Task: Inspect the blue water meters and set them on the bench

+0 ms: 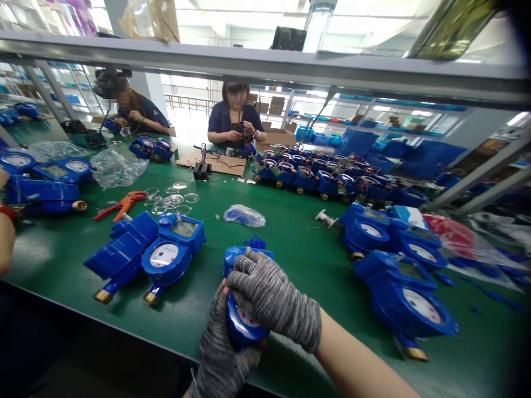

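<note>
Both my hands wear grey knitted fingerless gloves and grip one blue water meter [243, 323] at the near edge of the green table [298, 249]. My left hand [224, 345] cups the meter's round body from below and the left. My right hand [274, 298] lies curled over its top, covering much of the dial. Only a strip of the white dial face shows between them.
Two blue meters with brass ends [160, 257] lie to the left, more meters [394, 276] to the right. A small bag of blue parts [244, 215], clear round lenses [172, 199] and orange pliers [124, 204] lie further back. Two people work across the table; an arm [6, 232] shows at left.
</note>
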A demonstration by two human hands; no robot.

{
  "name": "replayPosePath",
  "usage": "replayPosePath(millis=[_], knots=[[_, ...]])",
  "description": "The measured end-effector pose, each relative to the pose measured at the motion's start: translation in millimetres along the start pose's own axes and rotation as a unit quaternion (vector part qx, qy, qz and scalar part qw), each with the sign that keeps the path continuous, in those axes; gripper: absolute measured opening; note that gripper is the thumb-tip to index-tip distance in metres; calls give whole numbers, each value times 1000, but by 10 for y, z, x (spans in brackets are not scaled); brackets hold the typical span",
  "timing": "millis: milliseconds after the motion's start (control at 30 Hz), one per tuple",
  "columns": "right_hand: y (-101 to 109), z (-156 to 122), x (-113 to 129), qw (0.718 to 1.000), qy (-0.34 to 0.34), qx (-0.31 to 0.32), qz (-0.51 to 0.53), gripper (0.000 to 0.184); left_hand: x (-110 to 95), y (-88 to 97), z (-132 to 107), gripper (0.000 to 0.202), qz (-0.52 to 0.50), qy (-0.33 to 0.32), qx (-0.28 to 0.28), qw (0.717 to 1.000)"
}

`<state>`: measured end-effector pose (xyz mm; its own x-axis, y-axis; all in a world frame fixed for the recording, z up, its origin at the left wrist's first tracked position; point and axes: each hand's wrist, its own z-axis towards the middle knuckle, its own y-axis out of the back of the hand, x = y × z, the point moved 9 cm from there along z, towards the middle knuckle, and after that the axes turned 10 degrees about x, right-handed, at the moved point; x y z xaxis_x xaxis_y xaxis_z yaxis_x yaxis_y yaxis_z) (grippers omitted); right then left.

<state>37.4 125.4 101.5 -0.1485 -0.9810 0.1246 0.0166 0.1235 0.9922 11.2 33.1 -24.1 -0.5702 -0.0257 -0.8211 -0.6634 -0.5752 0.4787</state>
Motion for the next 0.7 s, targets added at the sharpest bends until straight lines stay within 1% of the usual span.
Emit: replayPosePath(millis=[133, 233, 400, 467, 533, 600, 633, 667, 700], knots=[[-2, -142, 39, 999, 26, -44, -5, 28, 139, -56, -33, 90, -85, 39, -16, 995], [-13, -204, 115, 997, 32, -70, -18, 28, 182, -82, -35, 93, -140, 53, -14, 989], [-74, -115, 288, 993, 25, -95, -61, 20, 185, -36, -35, 95, -140, 93, 3, 986], [-66, -103, 320, 993, 20, -101, -58, 19, 196, -40, -30, 97, -142, 102, 15, 985], [-25, -151, 305, 993, 25, -111, -42, 19, 240, -50, -15, 98, -161, 108, 20, 981], [42, -254, 192, 990, 34, -136, 15, 22, 292, -59, 21, 97, -206, 105, 28, 973], [87, -322, 55, 984, 20, -165, 58, 23, 309, -59, 46, 96, -232, 100, 36, 967], [124, -399, -151, 973, -16, -203, 104, 23, 320, -50, 72, 94, -254, 97, 44, 961], [126, -483, -417, 956, -78, -243, 144, 24, 326, -30, 96, 91, -271, 97, 50, 956]])
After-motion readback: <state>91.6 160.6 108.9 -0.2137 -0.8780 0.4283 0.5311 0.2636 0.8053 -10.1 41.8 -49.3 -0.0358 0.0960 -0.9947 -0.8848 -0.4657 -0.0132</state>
